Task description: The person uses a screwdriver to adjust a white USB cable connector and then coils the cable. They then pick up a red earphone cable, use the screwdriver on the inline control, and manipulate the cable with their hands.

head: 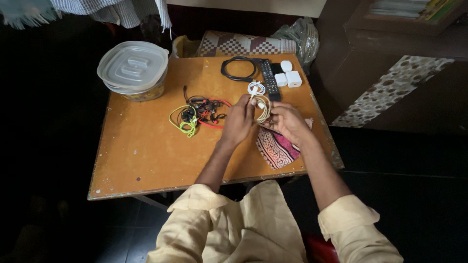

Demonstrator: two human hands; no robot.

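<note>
At frame centre: both hands meet over an orange-brown table point(146, 156).
Left hand point(239, 122): fingers curled shut around a coil of pale cable point(263, 110), gripping its left side.
Right hand point(287, 122): fingers closed on the same coil from the right; thumb lies across the loops.
Pale cable: wound in a small loop, held between the 2 hands just above the table top, centre right of the frame.
White cable point(256, 88): small coil, lying on the table just above the hands.
Patterned pouch point(277, 148): maroon, flat on the table under the right wrist, at the lower right edge.
Tangle of earphones point(200, 113): green, red and black wires, left of the left hand, not touching it.
Remote control point(268, 78): black, upper centre, beside a coiled black cable point(237, 68).
White chargers point(288, 75): 3 small blocks, right of the remote.
Plastic container point(134, 68): round, lidded, upper left corner of the table.
</note>
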